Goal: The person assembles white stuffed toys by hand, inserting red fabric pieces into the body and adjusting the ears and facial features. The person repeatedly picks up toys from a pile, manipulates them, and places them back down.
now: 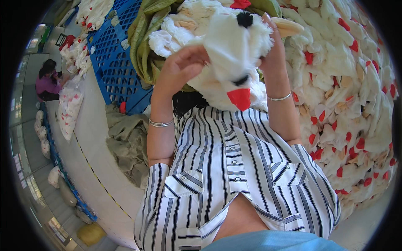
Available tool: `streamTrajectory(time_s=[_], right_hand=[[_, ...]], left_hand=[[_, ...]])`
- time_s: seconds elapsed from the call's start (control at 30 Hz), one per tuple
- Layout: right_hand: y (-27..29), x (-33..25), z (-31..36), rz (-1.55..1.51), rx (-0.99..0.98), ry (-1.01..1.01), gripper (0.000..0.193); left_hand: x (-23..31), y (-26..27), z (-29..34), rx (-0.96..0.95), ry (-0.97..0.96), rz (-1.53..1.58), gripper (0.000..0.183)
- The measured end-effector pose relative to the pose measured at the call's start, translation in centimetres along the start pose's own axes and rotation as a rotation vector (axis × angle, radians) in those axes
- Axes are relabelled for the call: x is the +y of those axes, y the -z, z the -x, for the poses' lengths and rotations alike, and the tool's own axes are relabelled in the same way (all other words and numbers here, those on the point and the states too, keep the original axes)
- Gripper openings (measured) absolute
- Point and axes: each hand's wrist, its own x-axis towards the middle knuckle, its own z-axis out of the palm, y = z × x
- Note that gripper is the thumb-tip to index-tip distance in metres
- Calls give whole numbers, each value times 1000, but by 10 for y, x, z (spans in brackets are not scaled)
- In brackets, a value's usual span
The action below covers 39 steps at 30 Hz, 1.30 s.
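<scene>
White plush chicken (230, 54) with red wattle and black eyes held up before the chest, left hand (184, 65) clamped on its left side, right hand (272, 50) gripping its right, huge heap of matching plush chickens (351, 104) at right, blue plastic pallet (113, 62) and green sack (144, 37) behind, seated co-worker (48, 81) far left.

A large heap of white plush toys (347, 96) with red and beige parts fills the right side. An olive-green sack (144, 46) lies open beside a blue plastic pallet (115, 62). A grey-green cloth (127, 142) lies crumpled on the floor. A seated person in a pink top (48, 83) works far left, beside a clear bag of plush parts (69, 108).
</scene>
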Motion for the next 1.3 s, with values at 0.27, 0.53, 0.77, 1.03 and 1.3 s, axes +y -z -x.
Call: streamTrajectory(time_s=[0.27, 0.53, 0.77, 1.03, 1.3], right_hand=[[-29, -14, 30, 614, -290, -42, 27], [-64, 4, 39, 959, -471, 40, 16], [-35, 7, 36, 713, -544, -89, 51], [-7, 4, 46, 813, -751, -125, 73], [-6, 12, 42, 772, -531, 2, 24]], left_hand=[[4, -8, -14, 264, -130, 57, 36], [16, -37, -9, -95, 378, -303, 47], [8, -13, 10, 191, 290, -39, 27], [21, -7, 19, 743, -46, 420, 42], [17, 7, 32, 447, -275, 607, 44]])
